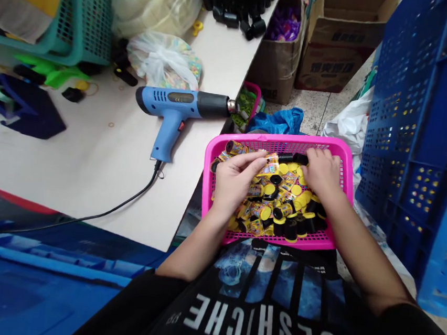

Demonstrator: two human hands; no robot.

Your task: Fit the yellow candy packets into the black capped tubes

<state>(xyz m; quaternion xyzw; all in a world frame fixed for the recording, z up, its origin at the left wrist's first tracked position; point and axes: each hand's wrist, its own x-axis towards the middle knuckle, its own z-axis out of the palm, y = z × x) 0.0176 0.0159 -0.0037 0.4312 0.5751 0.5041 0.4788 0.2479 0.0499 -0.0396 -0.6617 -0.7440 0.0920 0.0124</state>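
Left fingers pinched a small bottle, right fingers lay spread, and a hasty tug could have spilled the basket.

Small black-and-yellow cylindrical tubs, some with printed labels, heaped loosely and tilted every way inside a pink mesh basket, yellow lids and black bases showing.

Labels on the small yellow-and-black containers too tiny to read. Part of the pile hidden under the left hand and the right hand. Black cylinders cut off at the top edge, the blue plastic crate at the right edge, the teal plastic basket at upper left. Contents of the plastic bag only a blur of colours.
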